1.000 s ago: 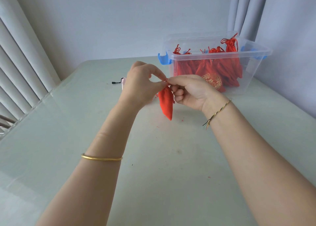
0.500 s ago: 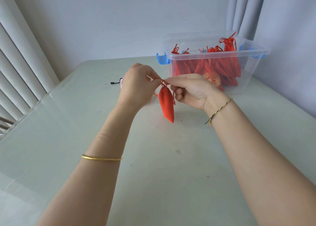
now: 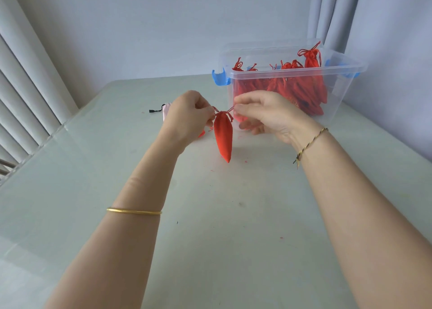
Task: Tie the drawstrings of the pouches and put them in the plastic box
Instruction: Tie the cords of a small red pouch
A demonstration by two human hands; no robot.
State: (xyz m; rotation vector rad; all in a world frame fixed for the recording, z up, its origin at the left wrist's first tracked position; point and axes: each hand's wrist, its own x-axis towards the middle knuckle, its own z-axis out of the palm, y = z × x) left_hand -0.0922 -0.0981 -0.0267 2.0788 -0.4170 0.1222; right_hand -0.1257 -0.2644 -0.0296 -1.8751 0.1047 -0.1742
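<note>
A small red pouch [image 3: 223,138] hangs point-down above the table, between my two hands. My left hand [image 3: 187,119] pinches its red drawstring on the left side. My right hand [image 3: 264,114] pinches the other end of the drawstring [image 3: 230,109], which runs taut from the pouch's gathered neck. Behind my right hand stands the clear plastic box [image 3: 346,71] with blue latches, holding several red pouches [image 3: 311,59] with tied strings.
A pale pink pouch with a black cord [image 3: 163,109] lies on the table behind my left hand, mostly hidden. A bit of red [image 3: 201,134] shows under my left wrist. White blinds stand at the left, curtains at the back right.
My hands have drawn apart, each pulling its end of the drawstring sideways. The string is now taut and the pouch neck is gathered tight.
</note>
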